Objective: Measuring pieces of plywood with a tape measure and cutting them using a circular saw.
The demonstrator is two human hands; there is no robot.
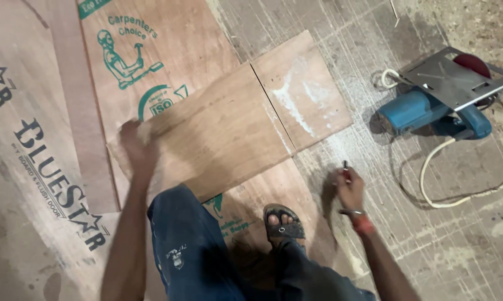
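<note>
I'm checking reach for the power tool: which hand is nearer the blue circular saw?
Right. The right hand is just left of and below the blue circular saw; the left hand is far across the plywood piece.

A dusty, scored floor (419, 245) carries everything. Large printed plywood sheets (45, 184) lie flat on it — a blue circular saw (430, 108) rests on its side nearby, its white cord (458, 195) looping across the floor.
</note>
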